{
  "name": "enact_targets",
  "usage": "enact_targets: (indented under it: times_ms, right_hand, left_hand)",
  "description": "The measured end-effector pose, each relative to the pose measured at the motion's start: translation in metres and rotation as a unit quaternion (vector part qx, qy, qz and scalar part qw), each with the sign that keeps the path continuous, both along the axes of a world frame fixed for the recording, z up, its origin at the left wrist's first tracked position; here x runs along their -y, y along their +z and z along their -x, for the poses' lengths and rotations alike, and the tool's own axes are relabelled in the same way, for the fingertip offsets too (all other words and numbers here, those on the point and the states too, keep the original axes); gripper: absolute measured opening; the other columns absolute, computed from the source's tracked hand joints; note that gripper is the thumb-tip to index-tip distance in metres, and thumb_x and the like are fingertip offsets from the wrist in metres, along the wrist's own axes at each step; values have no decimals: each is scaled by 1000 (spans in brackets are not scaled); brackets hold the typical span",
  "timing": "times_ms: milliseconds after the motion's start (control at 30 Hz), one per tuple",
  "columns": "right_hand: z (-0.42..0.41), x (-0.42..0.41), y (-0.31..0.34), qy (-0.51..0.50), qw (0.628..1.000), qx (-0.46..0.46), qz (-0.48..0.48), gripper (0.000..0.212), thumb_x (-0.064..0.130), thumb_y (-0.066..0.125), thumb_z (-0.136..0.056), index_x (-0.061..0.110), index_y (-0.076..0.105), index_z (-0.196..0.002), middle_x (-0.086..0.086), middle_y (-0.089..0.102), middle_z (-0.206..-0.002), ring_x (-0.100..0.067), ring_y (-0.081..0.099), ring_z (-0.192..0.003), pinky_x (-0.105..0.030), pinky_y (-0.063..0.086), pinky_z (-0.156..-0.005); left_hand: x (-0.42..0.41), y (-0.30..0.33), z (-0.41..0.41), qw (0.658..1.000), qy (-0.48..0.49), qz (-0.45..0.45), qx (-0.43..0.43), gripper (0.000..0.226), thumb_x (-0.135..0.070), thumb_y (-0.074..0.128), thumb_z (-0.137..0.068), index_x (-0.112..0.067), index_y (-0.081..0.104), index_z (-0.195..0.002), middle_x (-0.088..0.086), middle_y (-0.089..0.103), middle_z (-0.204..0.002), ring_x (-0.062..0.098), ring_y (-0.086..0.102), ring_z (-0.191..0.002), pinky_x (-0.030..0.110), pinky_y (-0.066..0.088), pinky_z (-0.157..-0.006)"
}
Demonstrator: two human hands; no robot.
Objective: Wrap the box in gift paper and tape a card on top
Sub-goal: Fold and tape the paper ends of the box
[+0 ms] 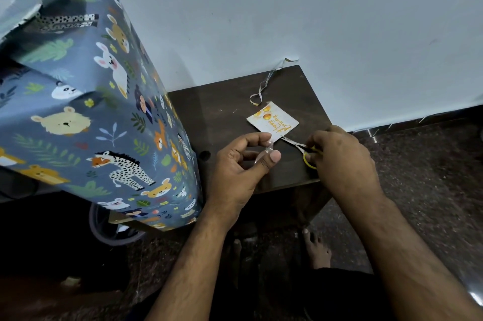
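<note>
Left hand raised just above the dark wooden counter, forearm reaching in from the lower middle, palm turned inward, fingers curled, thumb and forefinger pinching a short strip of clear tape. Right hand at the counter's near right edge, forearm slanting in from the lower right, knuckles up, fingers closed round the yellow handles of small scissors; blades pointing left toward the tape, tips lying near the card's near corner. Whether blades parted or closed, not clear. Birthday card flat on the counter, just beyond both hands, printed side up, turned diagonally. Thin curled ribbon behind the card, trailing toward the counter's far corner. Box wrapped in blue animal-print gift paper at left, large, standing tilted beside the counter, well apart from the card; paper at its top end ragged and not folded shut. Bare foot on the speckled floor below.
</note>
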State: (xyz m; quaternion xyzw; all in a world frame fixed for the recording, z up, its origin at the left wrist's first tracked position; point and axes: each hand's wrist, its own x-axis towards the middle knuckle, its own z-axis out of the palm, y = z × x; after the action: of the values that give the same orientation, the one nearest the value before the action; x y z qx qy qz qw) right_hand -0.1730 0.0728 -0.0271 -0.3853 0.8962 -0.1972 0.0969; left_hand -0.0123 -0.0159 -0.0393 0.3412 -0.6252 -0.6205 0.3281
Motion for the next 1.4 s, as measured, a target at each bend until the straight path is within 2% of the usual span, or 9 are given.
enact_targets:
  times_ms: [233,367,567,867,967,1067,1167,1267,1400]
  right_hand:
    - [0,-2,5,60,994,-24,-85,24,26,69,-93,22,60,-114,-1,51,-107,-27,57,-104,-37,48,-77]
    - [-3,-5,8,96,988,-58,-109,15,25,63,-95,23,62,-110,1,44,-100,-26,58,-103,-35,46,-73]
    - [-12,-6,17,96,983,-85,-128,22,32,65,-96,31,63,-117,2,58,-116,-22,60,-110,-31,44,-71]
    - [-21,-6,22,75,986,-57,-135,23,35,65,-90,27,65,-112,-2,65,-109,-29,64,-101,-32,42,-72]
    - [-17,-10,25,31,997,-23,-73,24,46,68,-82,28,70,-99,4,69,-96,-25,66,-95,-32,46,-73]
    - [-7,-15,29,4,986,142,82,14,37,71,-83,26,69,-90,7,71,-71,-16,72,-66,-33,58,-69]
    - [-5,-15,32,61,958,234,153,13,28,71,-89,28,64,-100,5,73,-78,-11,67,-50,-27,55,-57]
    - [-3,-14,23,151,967,167,120,22,41,67,-90,34,58,-109,12,72,-90,-8,64,-69,-34,52,-65]
    - [5,-15,14,158,983,84,39,33,58,57,-88,42,49,-115,18,64,-97,-6,61,-82,-38,52,-75]
  left_hand:
    - [1,0,-1,1000,-10,-13,7,29,-17,81,-85,-20,73,-113,-4,75,-109,10,64,-69,16,45,-55]
    - [0,-2,0,1000,-15,-16,0,33,-14,82,-84,-21,73,-115,-4,74,-112,11,68,-76,23,53,-64]
    - [1,-4,-1,1000,-25,6,9,38,-14,84,-83,-26,73,-117,-7,73,-116,14,70,-84,35,57,-85]
    - [4,-5,-2,999,-22,26,27,39,-12,84,-83,-25,73,-118,-7,73,-115,16,71,-84,29,56,-79]
    - [5,-4,-2,999,-20,26,24,39,-12,84,-83,-24,73,-118,-7,75,-112,14,70,-82,27,54,-78]
    - [5,-2,-4,999,-18,20,18,38,-10,84,-82,-23,74,-117,-7,77,-107,17,70,-78,27,54,-74]
    - [6,0,-5,999,-18,27,13,38,-11,85,-82,-25,74,-115,-6,77,-108,26,71,-77,33,54,-72]
    - [8,0,-7,999,-18,45,16,41,-11,85,-82,-22,73,-119,-6,75,-115,33,75,-82,31,56,-73]
    - [14,-3,-10,995,-12,90,34,42,-9,82,-85,-18,72,-124,-6,74,-119,20,75,-91,28,58,-79]
